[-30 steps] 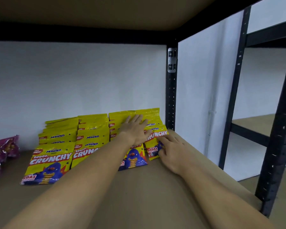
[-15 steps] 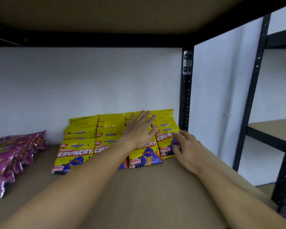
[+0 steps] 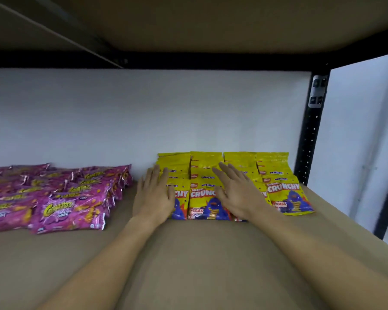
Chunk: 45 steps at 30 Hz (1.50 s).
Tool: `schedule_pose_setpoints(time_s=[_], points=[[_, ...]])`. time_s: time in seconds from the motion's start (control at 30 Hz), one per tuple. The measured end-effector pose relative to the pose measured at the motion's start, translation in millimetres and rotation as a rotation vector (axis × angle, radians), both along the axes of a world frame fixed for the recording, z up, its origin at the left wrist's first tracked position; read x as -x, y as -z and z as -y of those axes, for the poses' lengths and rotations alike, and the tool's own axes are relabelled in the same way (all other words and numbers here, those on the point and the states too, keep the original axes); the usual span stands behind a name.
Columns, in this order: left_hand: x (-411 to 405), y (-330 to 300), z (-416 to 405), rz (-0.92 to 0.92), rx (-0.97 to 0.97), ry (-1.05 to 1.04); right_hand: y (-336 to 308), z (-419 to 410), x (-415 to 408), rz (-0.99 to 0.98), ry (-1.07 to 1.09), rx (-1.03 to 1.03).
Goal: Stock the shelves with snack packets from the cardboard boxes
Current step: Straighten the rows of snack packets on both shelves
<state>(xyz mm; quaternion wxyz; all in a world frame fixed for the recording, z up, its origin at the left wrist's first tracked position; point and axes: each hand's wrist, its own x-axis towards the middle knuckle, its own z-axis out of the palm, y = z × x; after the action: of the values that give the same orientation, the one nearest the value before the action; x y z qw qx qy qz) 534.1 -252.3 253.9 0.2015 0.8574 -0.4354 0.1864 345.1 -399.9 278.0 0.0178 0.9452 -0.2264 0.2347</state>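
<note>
Yellow Crunchy snack packets [image 3: 203,195] lie in several overlapping rows at the back right of the brown shelf board [image 3: 188,265]. My left hand [image 3: 154,195] lies flat, fingers straight, on the leftmost row and along its left edge. My right hand [image 3: 236,191] lies flat with fingers spread over the third row, hiding most of it. Neither hand grips a packet. No cardboard box is in view.
Pink snack packets [image 3: 61,198] lie in overlapping rows at the back left. A white wall stands behind the shelf. The black upright post [image 3: 310,135] marks the right back corner, with another shelf board overhead. The shelf's right edge drops off past the yellow packets.
Both hands have shifted left across the yellow rows: the left from the third row to the leftmost, the right from the rightmost row to the third. My view has turned left, showing more pink packets.
</note>
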Motion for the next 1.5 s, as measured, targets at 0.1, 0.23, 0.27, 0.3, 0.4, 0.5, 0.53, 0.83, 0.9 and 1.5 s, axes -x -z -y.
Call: schedule_pose_setpoints(time_s=[0.1, 0.23, 0.27, 0.3, 0.4, 0.5, 0.53, 0.83, 0.9, 1.5], points=[[-7, 13, -6, -0.109, -0.019, -0.012, -9, -18, -51, -0.053, -0.067, 0.015], [-6, 19, -1, -0.138, -0.025, -0.012, -11, -34, -98, -0.175, -0.092, 0.063], [-6, 20, -1, -0.146, -0.024, -0.018, -8, -37, -106, -0.204, -0.096, 0.083], [-7, 22, -2, -0.158, -0.025, -0.023, -3, -40, -112, -0.224, -0.096, 0.099], [-10, 22, -3, -0.203, -0.021, -0.002, 8, -41, -124, -0.258, -0.079, 0.088], [-12, 21, -4, -0.234, -0.003, 0.035, 11, -37, -127, -0.306, -0.080, 0.061], [-12, 21, -4, -0.242, 0.002, 0.042, 10, -35, -126, -0.323, -0.089, 0.048], [-12, 22, -6, -0.270, 0.030, 0.046, -21, -22, -148, -0.272, -0.072, 0.113], [-13, 21, -6, -0.282, 0.026, 0.046, -19, -19, -153, -0.310, -0.038, 0.135], [-13, 8, -13, -0.402, 0.102, 0.047, -40, -28, -135, -0.280, -0.008, 0.085]])
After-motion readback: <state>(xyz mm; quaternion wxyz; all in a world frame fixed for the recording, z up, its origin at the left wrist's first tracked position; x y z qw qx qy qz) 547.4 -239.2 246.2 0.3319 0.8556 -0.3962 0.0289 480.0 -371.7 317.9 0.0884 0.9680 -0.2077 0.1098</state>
